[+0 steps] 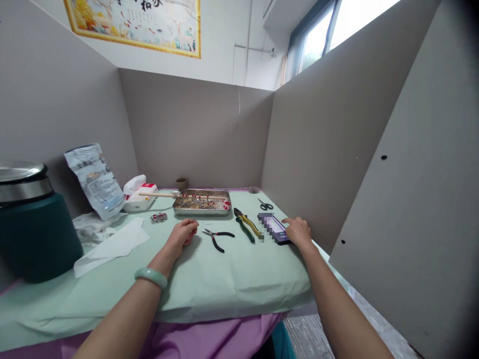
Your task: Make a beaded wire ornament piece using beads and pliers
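Left hand [182, 233]: is resting curled; grip cannot be told.
Right hand [298, 230]: fingers apart, is touching phone [276, 228].
Pliers [217, 237]: are lying at left hand's 3 o'clock.

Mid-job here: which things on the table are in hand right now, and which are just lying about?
In hand: phone, touched by the right hand; black-handled pliers, beside the left hand.
Lying about: metal tray, yellow-handled cutters, scissors, tissue box, printed bag, dark green pot.
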Motion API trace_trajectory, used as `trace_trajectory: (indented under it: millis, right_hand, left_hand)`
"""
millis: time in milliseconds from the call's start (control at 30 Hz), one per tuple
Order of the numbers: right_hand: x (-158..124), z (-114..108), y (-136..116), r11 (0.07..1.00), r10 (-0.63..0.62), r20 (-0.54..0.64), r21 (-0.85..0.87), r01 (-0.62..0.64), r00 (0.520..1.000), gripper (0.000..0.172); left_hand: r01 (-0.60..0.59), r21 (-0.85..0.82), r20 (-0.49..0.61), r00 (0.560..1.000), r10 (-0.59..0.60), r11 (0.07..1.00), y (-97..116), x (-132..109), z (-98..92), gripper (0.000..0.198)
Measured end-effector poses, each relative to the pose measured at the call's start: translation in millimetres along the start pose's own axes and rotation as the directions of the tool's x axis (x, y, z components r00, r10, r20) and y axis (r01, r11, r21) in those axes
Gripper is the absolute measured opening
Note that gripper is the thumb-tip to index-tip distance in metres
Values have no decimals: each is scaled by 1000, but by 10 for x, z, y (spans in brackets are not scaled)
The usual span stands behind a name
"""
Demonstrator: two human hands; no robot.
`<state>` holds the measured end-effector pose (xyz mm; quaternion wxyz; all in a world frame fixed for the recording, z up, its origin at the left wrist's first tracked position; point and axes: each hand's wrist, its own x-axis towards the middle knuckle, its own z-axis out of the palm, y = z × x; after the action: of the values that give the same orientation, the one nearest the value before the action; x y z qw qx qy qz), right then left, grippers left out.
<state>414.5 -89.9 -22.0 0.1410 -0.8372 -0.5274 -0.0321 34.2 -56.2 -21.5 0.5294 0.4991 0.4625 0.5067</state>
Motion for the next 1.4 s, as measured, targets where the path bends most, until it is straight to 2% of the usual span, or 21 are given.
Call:
trace_trajectory:
  millis: [167, 500, 800, 933, 1033, 1100, 1167, 1233, 1300, 1400]
  right_hand:
    - [91, 21, -53, 999, -36, 57, -21, 37, 998, 50]
    - [165, 67, -89, 998, -50, 88, -41, 54, 995, 48]
    - [11, -39, -80, 994, -35, -81, 104, 43, 996, 50]
    - [-125, -115, -150, 982, -40, -160, 174, 68, 986, 48]
    - [-297, -145, -362, 964, -94, -205, 228, 141, 974, 46]
    - [-453, -144, -607, 920, -212, -211, 285, 268, 954, 43]
    - [-620, -125, -912, 852, -361, -188, 333, 405, 914, 39]
    - [-766, -90, -1231, 773, -514, -152, 345, 533, 844, 37]
    - [-868, -34, -1515, 742, -595, -124, 294, 602, 794, 32]
    - [-939, 92, -1805, 772, -615, -40, 172, 612, 787, 42]
  left_hand:
    - [-4, -3, 5, 1000, 4, 1000, -3, 7, -4, 24]
    - [-3, -2, 0, 1000, 3, 1000, -11, 10, -4, 25]
    - [3, -3, -1, 1000, -3, 1000, -20, 16, -14, 24]
    - [-4, 2, 2, 1000, 4, 1000, -28, 22, -12, 24]
    - [-4, 0, -1, 1000, 4, 1000, -23, 21, -6, 24]
    - [-3, 2, -1, 1000, 3, 1000, -17, 16, -3, 24]
    - [-6, 5, 4, 1000, 6, 1000, -12, 8, -3, 25]
    - [-13, 5, 9, 1000, 13, 1000, -8, 0, -5, 25]
    - [-24, 1, 10, 1000, 23, 1000, -5, -6, -7, 26]
    - [-35, -7, -2, 999, 35, 999, -5, -4, -11, 27]
